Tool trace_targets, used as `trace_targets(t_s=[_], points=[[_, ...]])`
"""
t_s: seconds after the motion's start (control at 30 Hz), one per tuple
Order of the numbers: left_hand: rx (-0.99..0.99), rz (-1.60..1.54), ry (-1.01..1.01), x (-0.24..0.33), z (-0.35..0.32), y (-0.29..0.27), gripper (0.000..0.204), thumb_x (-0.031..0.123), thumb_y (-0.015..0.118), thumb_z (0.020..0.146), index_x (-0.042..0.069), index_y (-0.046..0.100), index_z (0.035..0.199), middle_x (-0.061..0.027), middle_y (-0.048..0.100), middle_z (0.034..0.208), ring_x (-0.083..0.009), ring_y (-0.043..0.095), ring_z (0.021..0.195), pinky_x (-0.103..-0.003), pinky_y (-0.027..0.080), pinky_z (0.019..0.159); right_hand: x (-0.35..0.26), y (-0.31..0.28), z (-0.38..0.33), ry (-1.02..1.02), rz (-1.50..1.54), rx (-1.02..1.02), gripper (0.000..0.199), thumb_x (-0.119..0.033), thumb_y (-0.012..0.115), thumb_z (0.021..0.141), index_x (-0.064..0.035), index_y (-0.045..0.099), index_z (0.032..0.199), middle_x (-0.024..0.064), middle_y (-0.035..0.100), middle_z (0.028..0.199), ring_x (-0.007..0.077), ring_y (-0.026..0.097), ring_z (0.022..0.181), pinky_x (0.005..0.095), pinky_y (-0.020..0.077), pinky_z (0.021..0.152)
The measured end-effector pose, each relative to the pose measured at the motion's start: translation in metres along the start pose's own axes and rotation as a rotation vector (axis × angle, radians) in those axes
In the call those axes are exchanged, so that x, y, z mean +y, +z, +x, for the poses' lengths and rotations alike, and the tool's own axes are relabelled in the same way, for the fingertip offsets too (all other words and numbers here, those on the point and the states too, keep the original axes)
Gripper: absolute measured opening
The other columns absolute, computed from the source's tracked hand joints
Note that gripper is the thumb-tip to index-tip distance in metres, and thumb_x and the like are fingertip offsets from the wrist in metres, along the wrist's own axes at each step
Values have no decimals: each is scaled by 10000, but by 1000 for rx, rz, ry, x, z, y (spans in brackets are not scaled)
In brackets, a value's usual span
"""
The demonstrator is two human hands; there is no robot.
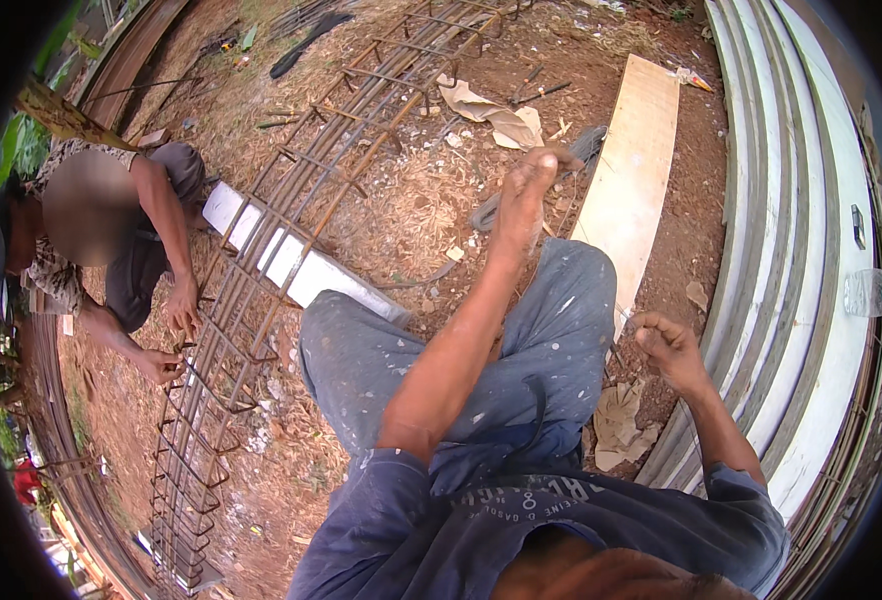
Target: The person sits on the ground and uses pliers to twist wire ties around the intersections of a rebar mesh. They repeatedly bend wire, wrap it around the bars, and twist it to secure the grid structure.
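Note:
I sit on the ground in paint-spotted grey-blue trousers [551, 330]. My left hand [523, 200] is stretched forward over my knee, its back toward me and its fingertips bent near a grey bundle [586, 145] on the dirt. Whether it holds anything is hidden. My right hand [666, 345] hovers beside my right knee, fingers pinched together on what looks like a short thin wire [623, 314]. A long rusty rebar cage [261, 300] lies to my left, running from the top middle to the lower left.
Another person [141, 240] crouches at the left with both hands on the cage. A white beam [301, 268] lies under the cage. A wooden plank [631, 170] lies ahead, with curved pale sheets [811, 300] stacked to its right. Crumpled paper [491, 112] lies on the dirt.

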State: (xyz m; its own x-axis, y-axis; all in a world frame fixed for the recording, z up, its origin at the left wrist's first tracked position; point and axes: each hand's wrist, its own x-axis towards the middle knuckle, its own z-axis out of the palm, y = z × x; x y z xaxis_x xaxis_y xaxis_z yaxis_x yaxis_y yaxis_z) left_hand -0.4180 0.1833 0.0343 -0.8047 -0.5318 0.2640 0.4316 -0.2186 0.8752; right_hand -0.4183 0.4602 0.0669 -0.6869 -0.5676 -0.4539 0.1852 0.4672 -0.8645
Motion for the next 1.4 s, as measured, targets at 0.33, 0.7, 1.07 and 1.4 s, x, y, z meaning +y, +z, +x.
trace_targets(t_s=[0.33,0.7,1.07,1.4], points=[[-618,406,-624,16,17,21,515,391,342,989,-13,662,982,-142,650,603,-169,522,361,-301,408,393,-42,-52,-25,-311,-404,-261,172,-120,642,867,6,713,961,122,680,732,204,635,610,330,479,568],[-299,315,-721,14,54,2,300,214,432,926,-28,610,924,-97,537,531,-104,358,336,-280,285,330,-35,-66,-45,-197,207,2,199,-170,664,878,11,716,941,39,539,576,118,430,470,279,309,438],[-273,263,-625,25,69,-11,368,262,382,920,-17,622,914,-121,621,611,-130,426,396,-270,324,385,-31,-103,-25,-218,-214,544,175,-141,635,857,11,710,901,135,694,771,214,637,597,330,466,534],[-225,584,-559,54,90,-63,368,279,428,938,-5,626,811,-72,550,517,-107,407,377,-240,268,373,-49,-96,-13,-215,-976,430,211,-195,609,901,-14,713,932,98,706,820,144,640,677,267,468,588]])
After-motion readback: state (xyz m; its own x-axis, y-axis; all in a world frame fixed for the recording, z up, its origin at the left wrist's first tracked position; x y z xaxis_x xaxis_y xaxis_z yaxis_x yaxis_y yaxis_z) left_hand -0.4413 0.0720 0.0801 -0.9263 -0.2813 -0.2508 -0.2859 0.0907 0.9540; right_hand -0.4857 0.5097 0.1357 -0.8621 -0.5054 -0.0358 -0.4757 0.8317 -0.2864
